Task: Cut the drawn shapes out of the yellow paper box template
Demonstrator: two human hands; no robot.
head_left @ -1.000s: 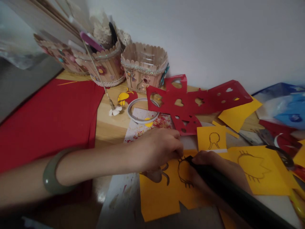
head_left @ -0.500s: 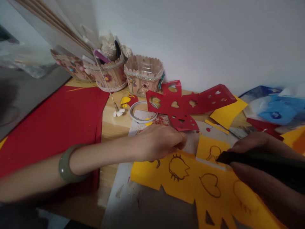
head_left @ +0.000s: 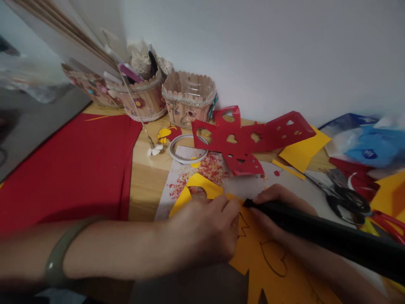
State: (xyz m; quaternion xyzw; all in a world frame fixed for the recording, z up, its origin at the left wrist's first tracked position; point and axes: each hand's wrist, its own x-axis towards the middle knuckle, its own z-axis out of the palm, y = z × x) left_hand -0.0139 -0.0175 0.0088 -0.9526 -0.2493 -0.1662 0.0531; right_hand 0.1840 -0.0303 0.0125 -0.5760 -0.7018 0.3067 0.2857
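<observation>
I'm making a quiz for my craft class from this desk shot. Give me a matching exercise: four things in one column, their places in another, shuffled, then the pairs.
Things
1. black tool
2. yellow paper
3. scissors
4. tape ring

Places
A. pressed under the left hand
B. on the table, just in front of the stick basket
C. lying to the right, untouched
D. in the right hand's grip

Pairs: 1-D, 2-A, 3-C, 4-B

Red sheet (head_left: 72,169) at left, stick basket (head_left: 189,101) by wall, red cutout (head_left: 249,137) beside it; tape ring (head_left: 186,150) & scissors (head_left: 351,202) on worktop (head_left: 144,185).
</observation>
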